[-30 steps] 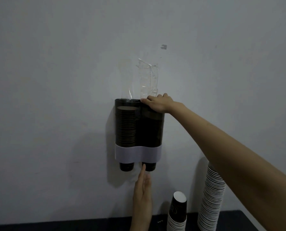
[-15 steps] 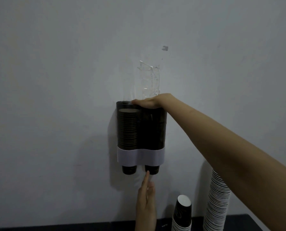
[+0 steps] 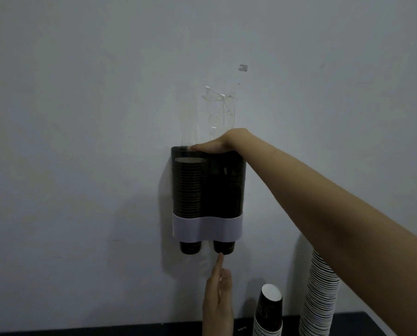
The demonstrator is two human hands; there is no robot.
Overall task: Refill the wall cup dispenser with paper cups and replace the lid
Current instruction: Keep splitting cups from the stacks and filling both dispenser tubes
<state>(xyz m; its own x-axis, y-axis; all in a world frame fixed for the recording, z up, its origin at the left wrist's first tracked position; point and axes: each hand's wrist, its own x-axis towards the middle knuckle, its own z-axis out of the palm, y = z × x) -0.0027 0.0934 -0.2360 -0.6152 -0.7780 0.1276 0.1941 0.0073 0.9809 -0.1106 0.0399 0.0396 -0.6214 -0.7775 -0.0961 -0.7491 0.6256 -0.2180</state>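
- Left hand comes up from the bottom edge, fingers straight, one fingertip touching the underside of the right-hand bottom cup. It grips nothing; flat, loose hand, just propping.
- Dispenser is on the wall, two dark tubes side by side, long axis vertical, white band round the lower part.
- Left tube: I see a cup stack nearly up to the rim, w/ its lowest cup poking out below the band.
- Right tube: too dark to read the fill level. Its lowest cup sticks out the bottom, directly above my left fingertip.
- Right hand lies palm-down across the top of the right tube, fingers reaching towards the left tube's rim. Not closed round anything I can make out; looks like a flat press on the top. Can't tell if a lid is under the palm.
- Clear tape sits crumpled on the wall just above that hand.
- Key relation, imo: both hands are on the same vertical line through the right tube, right hand at the top, left at the bottom, so any push runs along the tube's axis.
- Far right, below: a short stack of cups and a tall stack on the dark counter, nearer my right arm, well apart from the left hand.
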